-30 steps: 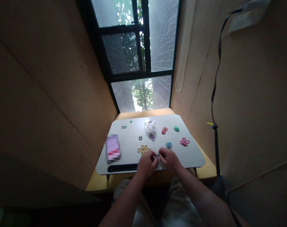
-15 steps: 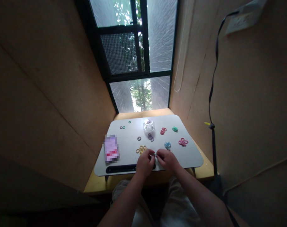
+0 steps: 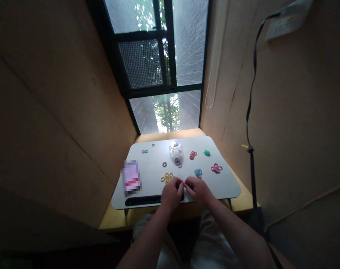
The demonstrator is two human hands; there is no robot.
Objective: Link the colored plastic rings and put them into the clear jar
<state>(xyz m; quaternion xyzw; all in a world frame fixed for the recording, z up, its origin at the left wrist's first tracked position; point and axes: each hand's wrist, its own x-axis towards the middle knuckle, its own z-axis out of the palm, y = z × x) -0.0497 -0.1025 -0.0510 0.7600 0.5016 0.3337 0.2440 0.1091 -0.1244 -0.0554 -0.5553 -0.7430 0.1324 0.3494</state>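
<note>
My left hand point(image 3: 173, 191) and my right hand point(image 3: 197, 188) meet above the near edge of the white table point(image 3: 150, 168), fingertips pinched close together. Whatever sits between them is too small and covered to make out. Just beyond my left hand lie several yellow bands point(image 3: 167, 177), shaped like small rings. A cluster of blue bands point(image 3: 198, 172) is close past my right hand. Farther off are purple bands point(image 3: 178, 163) beside a clear round jar point(image 3: 175, 150) and a dark greyish band point(image 3: 164, 164).
Red bands point(image 3: 193, 155), green bands point(image 3: 206, 152) and pink bands point(image 3: 217, 168) form piles on the right. A blurred pink-purple packet point(image 3: 131, 176) lies left. A black slot point(image 3: 143, 200) runs along the near edge. Two joined bands point(image 3: 144, 151) and a green band point(image 3: 153, 145) lie far left.
Both hands stay in nearly the same place. The fingertips have shifted slightly, and the small pale-green bit that showed between them is now hidden.
</note>
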